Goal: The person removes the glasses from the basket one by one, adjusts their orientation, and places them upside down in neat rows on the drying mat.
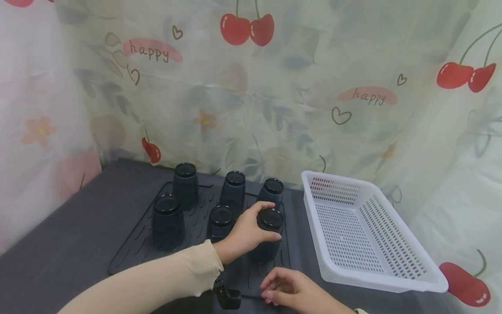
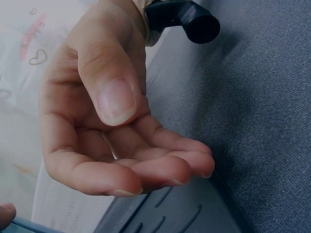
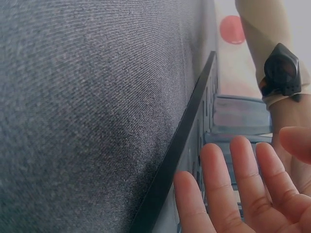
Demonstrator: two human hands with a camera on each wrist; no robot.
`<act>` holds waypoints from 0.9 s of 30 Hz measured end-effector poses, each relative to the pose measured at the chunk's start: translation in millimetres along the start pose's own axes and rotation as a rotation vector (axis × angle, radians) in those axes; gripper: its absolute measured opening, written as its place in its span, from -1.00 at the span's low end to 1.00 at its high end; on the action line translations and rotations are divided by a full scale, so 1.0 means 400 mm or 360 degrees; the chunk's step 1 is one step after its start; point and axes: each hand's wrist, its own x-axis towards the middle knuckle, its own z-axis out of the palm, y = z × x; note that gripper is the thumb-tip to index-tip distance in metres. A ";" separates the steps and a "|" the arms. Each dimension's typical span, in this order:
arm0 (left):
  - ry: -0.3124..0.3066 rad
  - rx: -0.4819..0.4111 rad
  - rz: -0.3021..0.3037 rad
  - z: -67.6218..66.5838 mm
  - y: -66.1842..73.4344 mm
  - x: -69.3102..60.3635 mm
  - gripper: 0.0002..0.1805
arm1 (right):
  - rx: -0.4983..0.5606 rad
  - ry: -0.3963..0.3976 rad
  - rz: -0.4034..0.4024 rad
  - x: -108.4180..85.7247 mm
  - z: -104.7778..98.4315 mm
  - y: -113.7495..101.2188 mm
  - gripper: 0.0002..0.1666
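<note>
Dark blue drinking glasses stand upside down in two rows on a black drying mat. My left hand reaches over the mat and grips the near-right glass, with thumb and index finger on opposite sides of its base. In the left wrist view only one left fingertip shows, at the lower left corner. My right hand hovers by the mat's front right corner, fingers loosely bent, holding nothing; the left wrist view shows this hand close up. Its fingers spread in the right wrist view.
A white perforated plastic basket stands right of the mat, on the dark grey tablecloth. Several other glasses are near the gripped one, including a near-left glass. A cherry-patterned curtain hangs behind the table.
</note>
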 end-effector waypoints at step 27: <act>-0.0025 -0.0042 0.0037 -0.010 0.019 0.000 -0.18 | 0.0016 -0.0003 0.0014 0.004 0.003 -0.011 -0.67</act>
